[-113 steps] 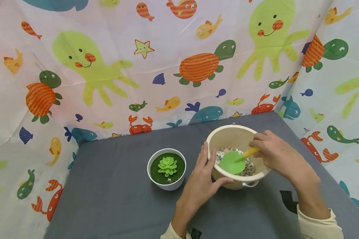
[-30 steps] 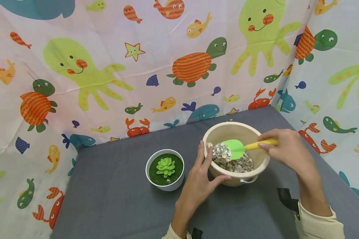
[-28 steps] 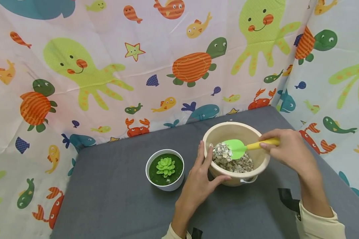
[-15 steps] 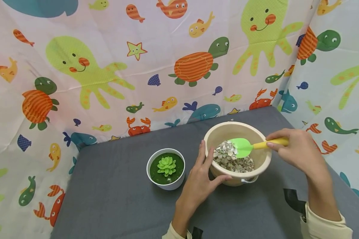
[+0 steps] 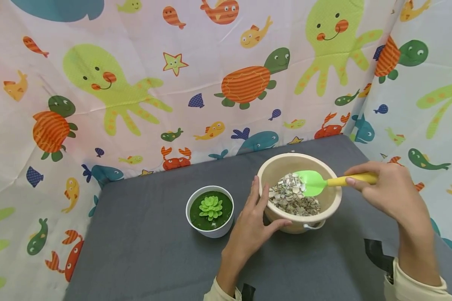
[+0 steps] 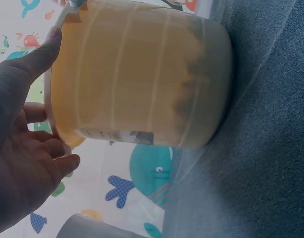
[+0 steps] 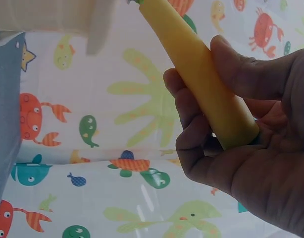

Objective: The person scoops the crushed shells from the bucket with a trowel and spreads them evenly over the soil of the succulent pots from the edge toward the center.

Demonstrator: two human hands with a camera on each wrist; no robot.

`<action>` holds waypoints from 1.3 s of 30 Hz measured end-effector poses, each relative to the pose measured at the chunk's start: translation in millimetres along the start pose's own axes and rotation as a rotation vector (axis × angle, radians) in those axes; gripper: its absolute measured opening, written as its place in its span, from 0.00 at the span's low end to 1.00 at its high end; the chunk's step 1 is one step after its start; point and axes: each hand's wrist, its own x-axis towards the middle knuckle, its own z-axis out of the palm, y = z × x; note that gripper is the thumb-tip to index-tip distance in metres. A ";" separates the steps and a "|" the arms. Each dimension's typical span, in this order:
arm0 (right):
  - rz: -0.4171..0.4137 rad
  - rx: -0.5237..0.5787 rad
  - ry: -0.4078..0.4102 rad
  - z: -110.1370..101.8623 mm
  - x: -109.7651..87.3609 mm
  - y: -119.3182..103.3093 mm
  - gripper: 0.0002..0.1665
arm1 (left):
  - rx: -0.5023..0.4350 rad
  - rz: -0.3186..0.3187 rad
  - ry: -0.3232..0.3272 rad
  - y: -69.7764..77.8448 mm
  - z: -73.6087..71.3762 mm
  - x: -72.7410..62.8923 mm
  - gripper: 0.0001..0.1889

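A cream bucket (image 5: 271,163) stands on the grey table, part filled with small pale shells and stone-like bits (image 5: 295,205). My left hand (image 5: 246,228) holds its near left rim, the thumb at the front and the fingers at the left side. In the left wrist view, the thumb and curled fingers of the left hand (image 6: 30,163) meet the rim of the bucket (image 6: 142,74). My right hand (image 5: 395,190) grips the yellow handle (image 5: 352,179) of a small trowel. Its green blade (image 5: 312,183) is inside the bucket, against the heaped shells.
Left of the bucket, a white pot (image 5: 188,209) holds a green succulent (image 5: 211,207). The grey table (image 5: 147,242) ends at a sea-animal curtain (image 5: 196,138) behind and to the right. A small bucket handle (image 5: 314,225) sticks out in front.
The trowel's blade has come up from the lower shells and drawn rightward with my right hand. Shells now heap at the bucket's left. My left hand stays on the rim.
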 end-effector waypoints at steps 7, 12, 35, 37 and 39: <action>-0.033 0.002 0.047 -2.5 -0.3 -12.6 0.05 | -0.007 -0.048 -0.030 -7.4 -12.7 -5.7 0.52; -0.058 0.022 0.069 -5.5 0.4 -20.6 0.06 | 0.009 -0.061 0.003 -8.9 -23.3 -10.7 0.51; -0.228 0.156 0.066 16.1 13.2 -52.6 0.10 | 0.036 -0.139 0.103 -19.2 -62.0 -35.6 0.52; -0.233 0.166 0.058 19.3 13.7 -55.7 0.10 | 0.036 -0.155 0.113 -21.3 -64.4 -37.8 0.51; -0.245 0.169 0.050 22.6 14.0 -59.9 0.10 | 0.028 -0.169 0.121 -23.9 -66.8 -40.1 0.51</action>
